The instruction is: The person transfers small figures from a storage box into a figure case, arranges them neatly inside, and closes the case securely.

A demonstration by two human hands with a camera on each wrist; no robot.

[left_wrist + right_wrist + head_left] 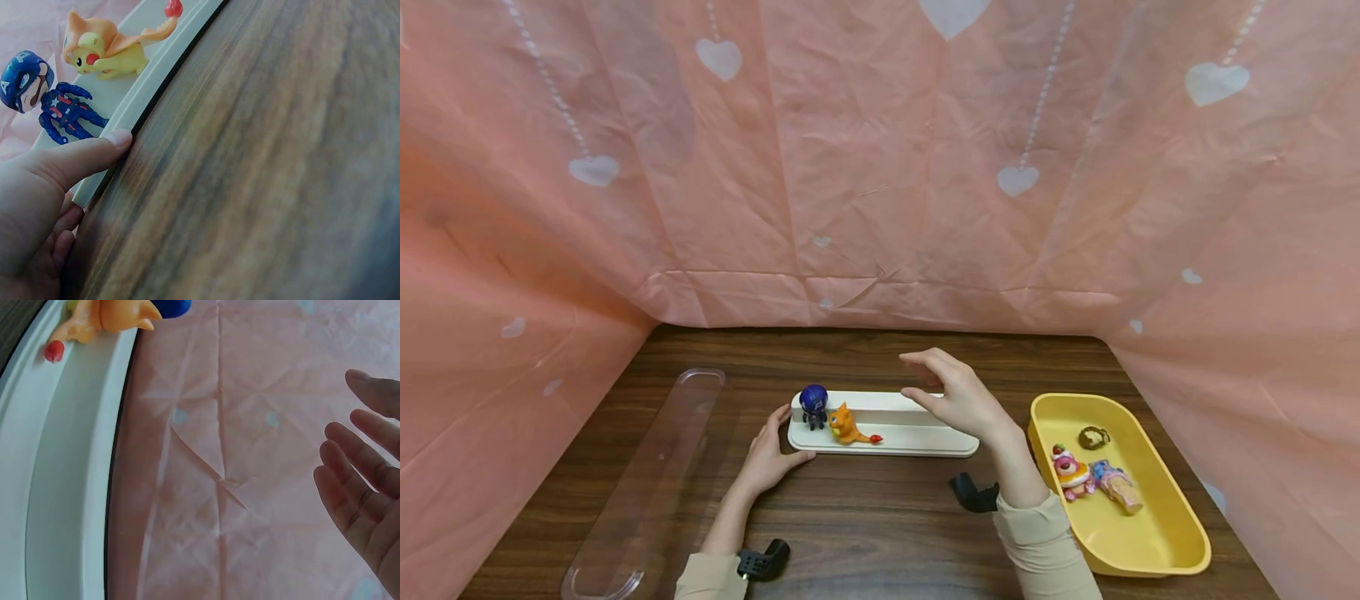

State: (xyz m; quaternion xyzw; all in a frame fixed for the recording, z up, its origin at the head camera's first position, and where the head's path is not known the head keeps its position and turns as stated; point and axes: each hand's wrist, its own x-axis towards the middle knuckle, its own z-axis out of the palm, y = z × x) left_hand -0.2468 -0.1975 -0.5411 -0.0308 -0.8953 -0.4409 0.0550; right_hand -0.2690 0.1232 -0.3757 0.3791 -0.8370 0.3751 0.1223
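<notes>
A white two-step display base (917,444) lies on the table. My left hand (767,458) holds its left end, thumb on the front edge and fingers around the end, as the left wrist view (31,194) shows. On the base's left part stands a small figurine with a blue helmet (813,402). Beside it sits an orange-hooded yellow figurine (844,425) with a red-tipped tail. My right hand (958,396) hovers over the base's right part, fingers spread apart and holding nothing; the right wrist view shows the same hand (369,481).
A yellow tray (1138,542) stands at the right, holding a pink bear figurine (1071,473), a pink-and-blue figurine (1115,485) and a small brown-and-cream piece (1093,437). A long clear cover (647,483) lies at the left. Pink cloth (880,208) hangs behind the table.
</notes>
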